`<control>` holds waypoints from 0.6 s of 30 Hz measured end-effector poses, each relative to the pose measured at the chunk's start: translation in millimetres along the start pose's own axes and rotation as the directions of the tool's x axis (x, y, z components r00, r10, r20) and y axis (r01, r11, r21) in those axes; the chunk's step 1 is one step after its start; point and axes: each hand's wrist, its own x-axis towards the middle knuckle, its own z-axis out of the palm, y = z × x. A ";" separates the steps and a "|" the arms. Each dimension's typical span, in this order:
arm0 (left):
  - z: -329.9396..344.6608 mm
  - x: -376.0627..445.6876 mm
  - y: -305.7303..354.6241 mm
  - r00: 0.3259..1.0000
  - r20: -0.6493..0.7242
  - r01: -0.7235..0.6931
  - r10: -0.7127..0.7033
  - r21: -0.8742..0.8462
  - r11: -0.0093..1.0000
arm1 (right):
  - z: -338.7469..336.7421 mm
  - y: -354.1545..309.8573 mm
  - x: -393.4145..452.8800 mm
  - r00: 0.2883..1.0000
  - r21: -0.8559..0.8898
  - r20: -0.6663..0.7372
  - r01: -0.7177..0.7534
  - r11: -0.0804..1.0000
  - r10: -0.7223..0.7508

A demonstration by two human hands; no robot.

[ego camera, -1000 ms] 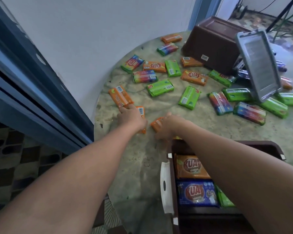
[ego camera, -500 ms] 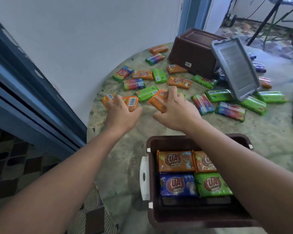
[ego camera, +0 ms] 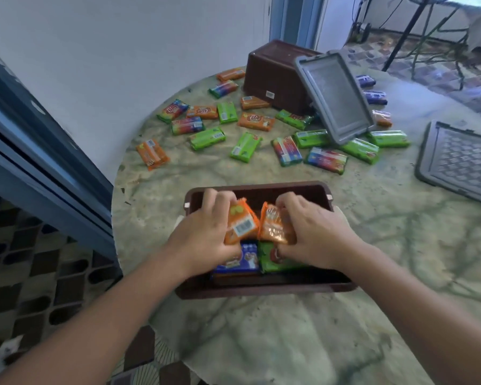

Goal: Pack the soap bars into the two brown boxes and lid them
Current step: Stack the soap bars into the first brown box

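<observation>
In the head view, two orange soap bars are now held over the near brown box (ego camera: 261, 290), where half a second ago both hands were out on the table among the loose bars. The left hand (ego camera: 206, 237) is curled round one orange bar (ego camera: 240, 225), barcode side up; the right hand (ego camera: 314, 237) is curled round the other orange bar (ego camera: 274, 227). Both bars are tilted and almost touch above the box's middle.

Beneath them a blue bar (ego camera: 239, 259) and a green bar (ego camera: 275, 259) are already seen lying in the box, so a further layer is judged to be starting.

One orange bar (ego camera: 152, 154) is left at the far left of the table (ego camera: 372, 259). Many bars are scattered farther off, near the second brown box (ego camera: 272, 76), which is tipped over with a grey lid (ego camera: 336, 95) leaning against it. Another grey lid (ego camera: 458, 162) lies flat at the right.

Packing is judged far from done, and neither box is lidded.
</observation>
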 end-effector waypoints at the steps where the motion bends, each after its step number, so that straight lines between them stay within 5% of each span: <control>1: 8.2 -4.7 4.5 0.998 0.055 0.015 -0.016 0.014 1.000 | 4.3 4.1 -3.6 0.998 -0.063 0.058 0.041 0.997 -0.037; 6: 26.9 -14.9 10.6 0.988 0.144 0.029 -0.046 0.119 0.992 | 21.8 12.0 -10.7 0.978 -0.267 0.168 0.169 0.949 -0.127; 11: 32.4 -14.4 11.0 0.976 0.201 0.052 -0.082 0.151 0.987 | 26.6 16.4 -10.7 0.972 -0.278 0.178 0.196 0.940 -0.150; 18: 38.6 -16.2 1.7 0.987 0.109 -0.127 0.116 0.102 0.987 | 25.3 15.4 -7.5 0.973 -0.240 0.187 0.181 0.954 -0.137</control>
